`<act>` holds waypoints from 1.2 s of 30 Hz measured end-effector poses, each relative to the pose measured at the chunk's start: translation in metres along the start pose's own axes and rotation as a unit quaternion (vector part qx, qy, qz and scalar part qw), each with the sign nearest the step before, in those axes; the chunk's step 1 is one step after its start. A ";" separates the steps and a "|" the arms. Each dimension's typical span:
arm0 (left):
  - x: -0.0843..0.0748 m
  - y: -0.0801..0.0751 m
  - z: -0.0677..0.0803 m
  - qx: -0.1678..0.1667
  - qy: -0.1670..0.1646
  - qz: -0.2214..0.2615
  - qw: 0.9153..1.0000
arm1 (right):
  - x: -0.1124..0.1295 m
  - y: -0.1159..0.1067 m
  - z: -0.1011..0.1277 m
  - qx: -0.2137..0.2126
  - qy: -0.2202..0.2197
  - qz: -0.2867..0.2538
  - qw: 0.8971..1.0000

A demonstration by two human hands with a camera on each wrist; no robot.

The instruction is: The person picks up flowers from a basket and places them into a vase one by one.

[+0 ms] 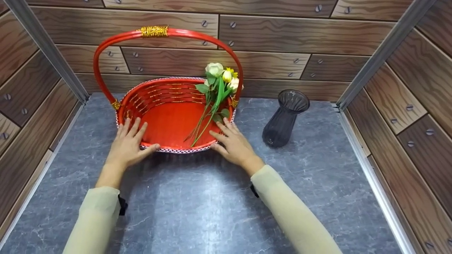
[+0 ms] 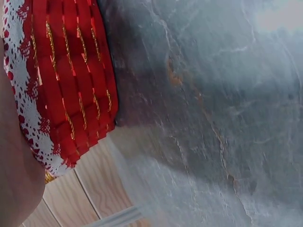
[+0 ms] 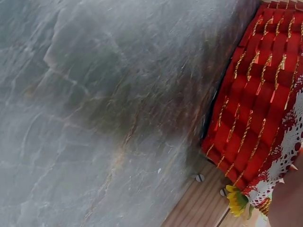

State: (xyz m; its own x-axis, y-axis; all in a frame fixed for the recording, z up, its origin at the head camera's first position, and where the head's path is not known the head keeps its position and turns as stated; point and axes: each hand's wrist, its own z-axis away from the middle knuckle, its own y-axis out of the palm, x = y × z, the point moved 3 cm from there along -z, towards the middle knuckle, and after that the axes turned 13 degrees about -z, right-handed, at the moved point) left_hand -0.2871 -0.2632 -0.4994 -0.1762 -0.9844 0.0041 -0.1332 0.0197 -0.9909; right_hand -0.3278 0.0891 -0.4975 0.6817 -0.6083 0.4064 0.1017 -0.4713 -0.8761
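Both hands point(image 1: 129, 146) seemingly touch woven red basket point(image 1: 173, 123).

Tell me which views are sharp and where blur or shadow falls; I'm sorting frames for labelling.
Head view: sharp and evenly lit, with soft shadow on the table under the basket and both hands. Left wrist view: basket weave readable, the table hazy, a bright washed-out patch at top right. Right wrist view: table smeared, dark shadow beside the basket.

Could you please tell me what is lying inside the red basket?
Inside the red woven basket with the arched handle lies a bunch of white and yellow artificial flowers, heads toward the far rim. The floor beneath the stems is hidden.
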 end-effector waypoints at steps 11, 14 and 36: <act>-0.005 0.005 0.002 -0.025 -0.006 0.007 1.000 | 0.000 0.003 0.007 -0.029 -0.009 -0.005 1.000; -0.007 0.005 0.003 -0.037 -0.006 0.014 0.999 | 0.000 0.002 0.010 -0.033 -0.009 -0.005 0.999; -0.021 0.003 0.017 -0.043 0.003 0.031 0.999 | 0.009 -0.005 0.033 -0.023 0.008 0.005 1.000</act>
State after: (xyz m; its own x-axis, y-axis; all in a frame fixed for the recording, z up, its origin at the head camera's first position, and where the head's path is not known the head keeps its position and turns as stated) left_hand -0.2671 -0.2450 -0.5044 -0.1920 -0.9798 -0.0552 -0.2050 0.0951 -0.9741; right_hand -0.2979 0.1069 -0.4979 0.6714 -0.6228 0.4016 0.0608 -0.4938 -0.8675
